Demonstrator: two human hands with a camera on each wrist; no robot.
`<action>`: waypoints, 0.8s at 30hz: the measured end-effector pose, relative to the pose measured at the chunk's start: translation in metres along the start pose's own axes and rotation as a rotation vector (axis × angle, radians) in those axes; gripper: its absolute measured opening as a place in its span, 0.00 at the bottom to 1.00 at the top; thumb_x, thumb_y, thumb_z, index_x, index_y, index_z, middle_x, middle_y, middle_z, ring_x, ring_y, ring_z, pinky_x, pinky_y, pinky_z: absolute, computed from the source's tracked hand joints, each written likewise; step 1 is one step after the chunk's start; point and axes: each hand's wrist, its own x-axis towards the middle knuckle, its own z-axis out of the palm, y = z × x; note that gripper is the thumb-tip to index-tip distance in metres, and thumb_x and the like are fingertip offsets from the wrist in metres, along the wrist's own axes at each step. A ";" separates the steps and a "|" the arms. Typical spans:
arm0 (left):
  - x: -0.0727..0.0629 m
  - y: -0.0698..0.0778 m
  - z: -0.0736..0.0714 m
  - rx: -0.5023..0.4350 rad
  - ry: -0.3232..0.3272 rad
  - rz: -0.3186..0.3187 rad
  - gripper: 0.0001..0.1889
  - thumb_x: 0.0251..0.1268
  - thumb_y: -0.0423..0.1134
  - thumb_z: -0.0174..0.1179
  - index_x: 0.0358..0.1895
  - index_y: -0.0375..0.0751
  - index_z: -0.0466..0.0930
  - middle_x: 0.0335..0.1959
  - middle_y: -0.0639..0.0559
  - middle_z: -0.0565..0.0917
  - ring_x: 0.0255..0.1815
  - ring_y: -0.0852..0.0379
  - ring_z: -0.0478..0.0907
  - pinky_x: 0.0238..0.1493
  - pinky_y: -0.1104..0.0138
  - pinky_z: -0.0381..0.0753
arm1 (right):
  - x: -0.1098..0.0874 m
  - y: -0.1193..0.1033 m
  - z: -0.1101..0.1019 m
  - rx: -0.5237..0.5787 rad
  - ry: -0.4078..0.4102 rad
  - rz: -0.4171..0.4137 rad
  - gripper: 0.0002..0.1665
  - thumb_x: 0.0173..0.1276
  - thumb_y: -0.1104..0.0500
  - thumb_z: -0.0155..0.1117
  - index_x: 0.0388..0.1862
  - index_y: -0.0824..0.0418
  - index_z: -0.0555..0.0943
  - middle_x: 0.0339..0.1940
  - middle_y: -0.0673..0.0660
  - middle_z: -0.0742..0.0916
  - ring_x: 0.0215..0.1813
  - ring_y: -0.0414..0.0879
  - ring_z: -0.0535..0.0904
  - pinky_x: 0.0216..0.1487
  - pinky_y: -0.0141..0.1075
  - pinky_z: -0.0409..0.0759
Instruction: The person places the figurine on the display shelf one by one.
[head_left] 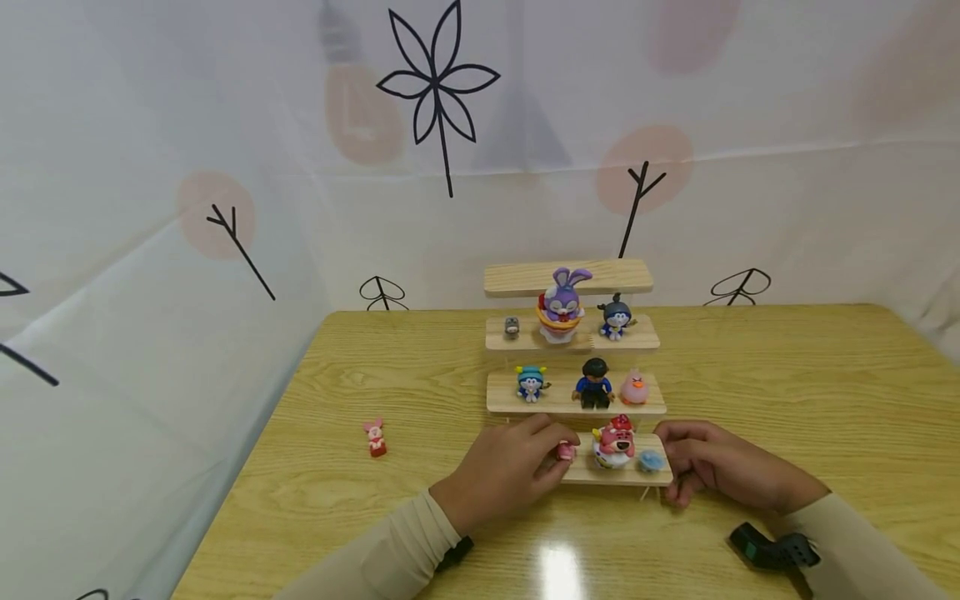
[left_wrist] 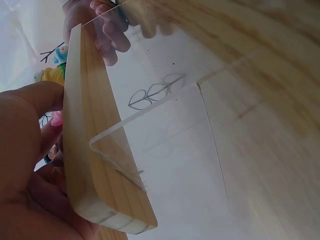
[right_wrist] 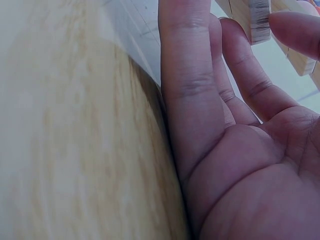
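Observation:
A small pink figurine (head_left: 566,451) stands on the lowest shelf of a stepped wooden display stand (head_left: 577,475). My left hand (head_left: 517,458) reaches over the shelf's left part and pinches this figurine between thumb and forefinger. In the left wrist view, the fingers lie along the wooden shelf board (left_wrist: 87,165), with a clear plastic support beside it. My right hand (head_left: 731,467) is at the lowest shelf's right end; thumb and fingers hold the board end (right_wrist: 260,20), and the little finger lies low along the table. Beside the pink figurine sit a pink bear figure (head_left: 617,446) and a blue piece (head_left: 651,461).
On the upper shelves stand a purple rabbit figure (head_left: 562,307), a dark-haired toy figure (head_left: 595,385), a pink duck-like figure (head_left: 634,389) and several others. A pink-and-red figurine (head_left: 376,439) lies on the wooden table (head_left: 315,500) to the left. A patterned cloth (head_left: 525,208) hangs behind.

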 end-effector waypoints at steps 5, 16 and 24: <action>0.000 0.000 0.000 -0.012 -0.009 -0.008 0.12 0.73 0.48 0.58 0.54 0.53 0.81 0.47 0.60 0.85 0.34 0.70 0.81 0.25 0.81 0.71 | 0.000 0.001 -0.001 -0.005 0.000 0.001 0.21 0.83 0.67 0.28 0.57 0.62 0.72 0.46 0.61 0.88 0.47 0.49 0.87 0.48 0.40 0.87; 0.000 -0.001 -0.002 -0.017 -0.008 -0.007 0.13 0.73 0.48 0.58 0.56 0.53 0.79 0.49 0.60 0.85 0.38 0.69 0.82 0.28 0.80 0.76 | -0.001 0.000 0.000 -0.013 0.014 0.009 0.20 0.83 0.67 0.29 0.58 0.62 0.71 0.46 0.60 0.87 0.47 0.49 0.87 0.48 0.40 0.87; -0.004 -0.003 -0.003 -0.033 -0.010 -0.002 0.15 0.72 0.49 0.60 0.57 0.52 0.77 0.51 0.59 0.84 0.34 0.72 0.78 0.28 0.83 0.73 | 0.000 0.001 0.000 -0.005 -0.002 0.004 0.21 0.83 0.67 0.28 0.58 0.63 0.71 0.46 0.59 0.87 0.47 0.49 0.87 0.48 0.41 0.87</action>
